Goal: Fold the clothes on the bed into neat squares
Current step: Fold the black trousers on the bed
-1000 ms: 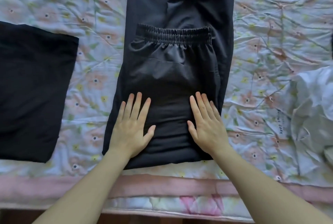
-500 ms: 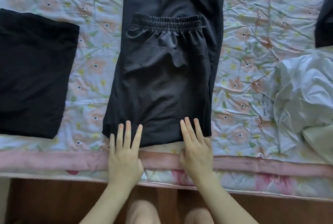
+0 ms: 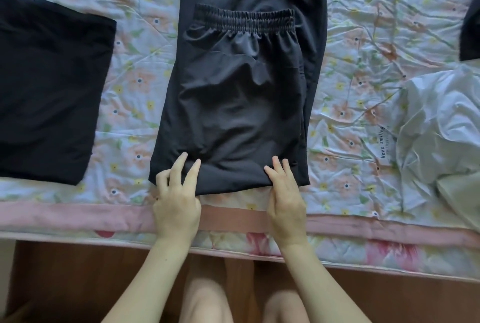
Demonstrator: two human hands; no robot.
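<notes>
Both hands, left hand [image 3: 176, 203] and right hand [image 3: 285, 200], fingers loosely spread on trousers [image 3: 233, 104] fold at near bed edge [image 3: 78, 216]; pinch both corners evenly, lift together, keep sides aligned

**Surroundings: bedding, bed edge, floor**

The quilted bedspread [image 3: 363, 37] covers the whole upper part of the view. Its ground is pale blue-white, printed with peach and yellow flowers and green leaves, and the surface is creased throughout. A pink border band [image 3: 65, 216] runs along the near edge of the bedspread, from the left side across to the right. Below that band, the mattress side [image 3: 337, 247] shows a separate print with larger pink blossoms on a light ground. Beneath the mattress, a brown wooden floor [image 3: 65, 283] fills the lower part of the view on both sides. The person's bare knees [image 3: 205, 302] appear at bottom centre, just in front of the bed edge.
</notes>
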